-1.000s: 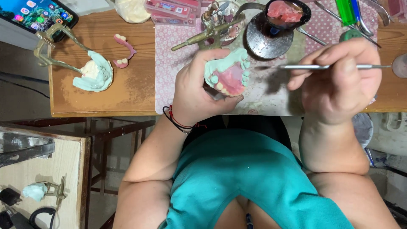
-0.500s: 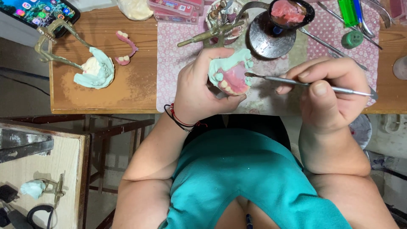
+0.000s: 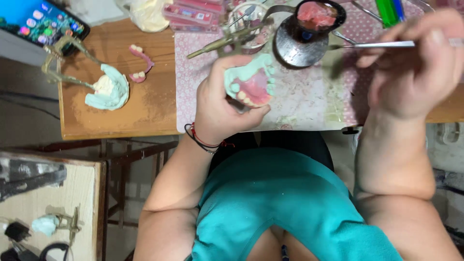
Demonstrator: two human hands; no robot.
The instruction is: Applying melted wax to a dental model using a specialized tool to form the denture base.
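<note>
Closest to the camera is the person's teal shirt, with both forearms reaching up from it toward the wooden worktop [image 3: 121,121]. The left hand [image 3: 224,108], a red and black cord bracelet [image 3: 203,141] on its wrist, is closed around a pale green dental cast [image 3: 251,82] that carries a pink wax denture with a row of teeth; the cast sits tilted in the fingers, just above the near edge of a pink patterned cloth [image 3: 299,101] spread on the worktop. To the right of the cast, the right hand [image 3: 415,72] is blurred, its fingers pinched on a slim metal instrument [image 3: 377,44] whose tip points left, toward a round metal cup [image 3: 309,36] holding pink wax. That cup stands beyond the cast, and just left of it lies a brass-coloured articulator frame [image 3: 227,41]. Well to the left of the cast, on bare wood, rests a second green cast [image 3: 110,89] on a wire frame, with a loose pink tooth arch [image 3: 140,63] beside it. Farthest away, beyond the second cast at the worktop's far left corner, lies a lit phone [image 3: 41,21].
</note>
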